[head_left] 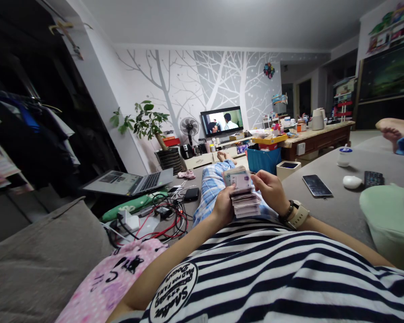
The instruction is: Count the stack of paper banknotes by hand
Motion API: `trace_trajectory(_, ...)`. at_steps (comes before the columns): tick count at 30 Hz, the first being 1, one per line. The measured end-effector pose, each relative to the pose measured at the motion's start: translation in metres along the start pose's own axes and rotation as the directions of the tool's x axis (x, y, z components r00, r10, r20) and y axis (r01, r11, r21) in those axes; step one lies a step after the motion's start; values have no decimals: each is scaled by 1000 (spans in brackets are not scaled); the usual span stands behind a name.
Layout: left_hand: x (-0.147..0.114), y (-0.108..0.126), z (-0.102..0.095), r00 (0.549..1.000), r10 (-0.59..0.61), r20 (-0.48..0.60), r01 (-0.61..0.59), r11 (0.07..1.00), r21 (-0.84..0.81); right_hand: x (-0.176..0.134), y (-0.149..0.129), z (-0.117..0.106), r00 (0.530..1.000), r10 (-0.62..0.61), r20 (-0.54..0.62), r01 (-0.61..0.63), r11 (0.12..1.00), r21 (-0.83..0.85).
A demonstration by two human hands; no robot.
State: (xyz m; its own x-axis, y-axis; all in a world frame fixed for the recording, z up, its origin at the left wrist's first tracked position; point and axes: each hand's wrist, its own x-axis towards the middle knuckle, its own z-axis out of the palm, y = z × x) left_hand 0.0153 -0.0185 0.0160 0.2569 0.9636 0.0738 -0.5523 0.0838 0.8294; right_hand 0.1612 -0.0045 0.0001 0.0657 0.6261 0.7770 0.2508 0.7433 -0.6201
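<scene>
My left hand (223,204) is closed around a thick stack of banknotes (246,205) above my lap, its thumb lying on the front face. The stack is folded over, with the edges of many notes showing at the lower part. A purplish note (243,183) marked with a 5 faces me at the top, and bluish-green notes fan out behind it. My right hand (270,187), wearing a watch, pinches the right edge of that top note. Blue checked trousers (208,186) cover my outstretched legs behind the notes.
On the left sit an open laptop (131,183), tangled cables (175,220) and a pink cloth (121,273). To the right lie a phone (317,185), a white mouse (352,181), a small bottle (344,157) and a green container (384,211). Another person's foot (392,132) rests at far right.
</scene>
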Motion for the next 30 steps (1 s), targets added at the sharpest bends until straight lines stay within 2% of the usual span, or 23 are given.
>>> trace_trajectory(5,0,0,-2,1000,2,-14,-2,1000,12,4,8,2,998,61,-9,-62,988,-143)
trace_trajectory(11,1,0,-2,998,37,-43,-35,998,44,5,11,2,997,81,-7,-81,980,-184)
trace_trajectory(15,0,1,0,998,38,-60,-35,999,42,6,13,3,998,70,3,-68,985,-160)
trace_trajectory(20,1,2,3,999,-34,-5,34,999,-43,3,8,3,1000,6,9,-5,996,-93)
trace_trajectory(25,4,2,2,1000,-21,13,21,998,-53,-1,3,2,999,-44,18,44,998,-47)
trace_trajectory(30,6,0,0,997,18,76,-17,1000,-13,-3,0,1,994,-93,53,93,996,-6)
